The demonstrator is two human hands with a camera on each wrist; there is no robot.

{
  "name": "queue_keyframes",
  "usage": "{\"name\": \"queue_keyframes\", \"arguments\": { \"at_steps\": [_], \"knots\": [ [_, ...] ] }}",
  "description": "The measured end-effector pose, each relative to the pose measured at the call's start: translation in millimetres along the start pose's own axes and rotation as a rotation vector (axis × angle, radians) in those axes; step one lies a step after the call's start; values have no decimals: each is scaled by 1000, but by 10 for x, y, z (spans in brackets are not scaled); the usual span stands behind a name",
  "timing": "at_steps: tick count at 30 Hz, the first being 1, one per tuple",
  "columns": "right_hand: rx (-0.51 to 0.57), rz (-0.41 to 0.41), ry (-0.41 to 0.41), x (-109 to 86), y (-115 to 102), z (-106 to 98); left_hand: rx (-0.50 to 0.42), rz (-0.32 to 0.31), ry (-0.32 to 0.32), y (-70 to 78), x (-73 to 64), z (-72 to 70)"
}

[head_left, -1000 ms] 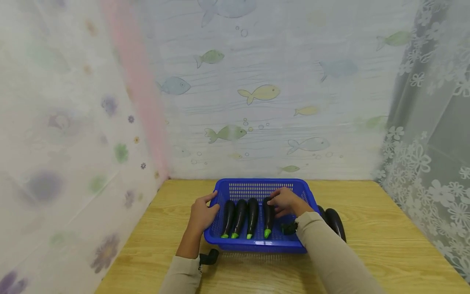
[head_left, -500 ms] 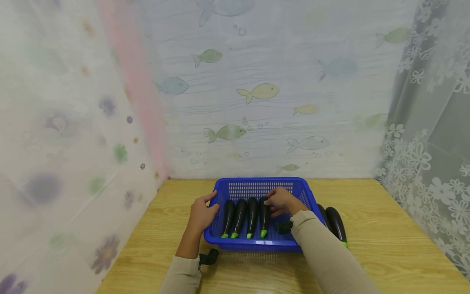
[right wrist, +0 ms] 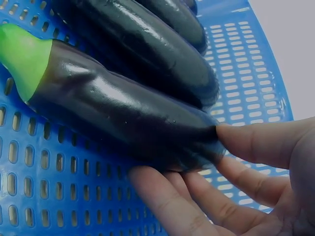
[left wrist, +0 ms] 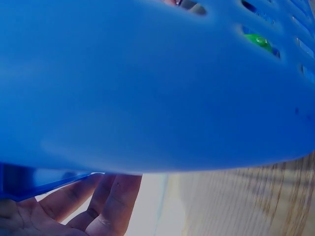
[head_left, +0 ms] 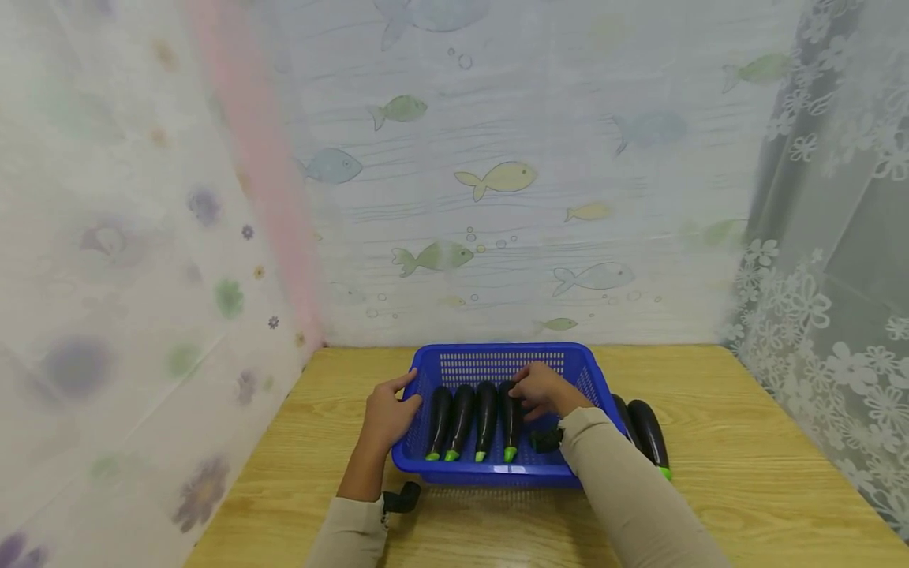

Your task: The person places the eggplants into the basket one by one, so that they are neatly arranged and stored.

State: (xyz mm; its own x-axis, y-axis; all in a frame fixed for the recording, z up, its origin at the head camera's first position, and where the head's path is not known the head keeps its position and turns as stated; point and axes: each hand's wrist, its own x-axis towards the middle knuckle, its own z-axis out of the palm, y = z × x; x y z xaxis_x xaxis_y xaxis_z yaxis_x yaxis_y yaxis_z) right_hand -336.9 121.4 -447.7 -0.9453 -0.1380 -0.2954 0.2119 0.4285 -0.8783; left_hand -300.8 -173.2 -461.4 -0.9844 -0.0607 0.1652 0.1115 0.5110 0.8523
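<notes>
The rightmost eggplant (head_left: 511, 430) in the blue basket (head_left: 461, 467) was pinched at its blunt end by the right hand (head_left: 540, 388), shown clearly only from the right wrist; the basket was gripped by the left hand (head_left: 388, 412), its fingers (left wrist: 117, 204) partly hidden.

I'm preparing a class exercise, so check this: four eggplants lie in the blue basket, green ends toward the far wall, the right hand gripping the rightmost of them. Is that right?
No. The head view shows the green ends pointing away from the far wall, toward the near rim. The rest holds: four eggplants in the blue basket, the right hand gripping the rightmost of them.
</notes>
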Motion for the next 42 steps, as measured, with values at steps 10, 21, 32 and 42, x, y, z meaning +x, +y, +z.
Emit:
{"name": "queue_keyframes", "arguments": {
  "at_steps": [10,21,32,42],
  "knots": [
    [8,17,8,32,-5,-1,-10,13,-2,3,-2,-10],
    [-112,-36,84,48,-40,-30,-13,6,1,-3,-8,-23],
    [-317,-201,132,-209,-251,-270,-16,4,7,-54,10,-1],
    [-310,-295,130,-494,-263,-590,-15,7,12,-58,-2,13]
  ]
}}
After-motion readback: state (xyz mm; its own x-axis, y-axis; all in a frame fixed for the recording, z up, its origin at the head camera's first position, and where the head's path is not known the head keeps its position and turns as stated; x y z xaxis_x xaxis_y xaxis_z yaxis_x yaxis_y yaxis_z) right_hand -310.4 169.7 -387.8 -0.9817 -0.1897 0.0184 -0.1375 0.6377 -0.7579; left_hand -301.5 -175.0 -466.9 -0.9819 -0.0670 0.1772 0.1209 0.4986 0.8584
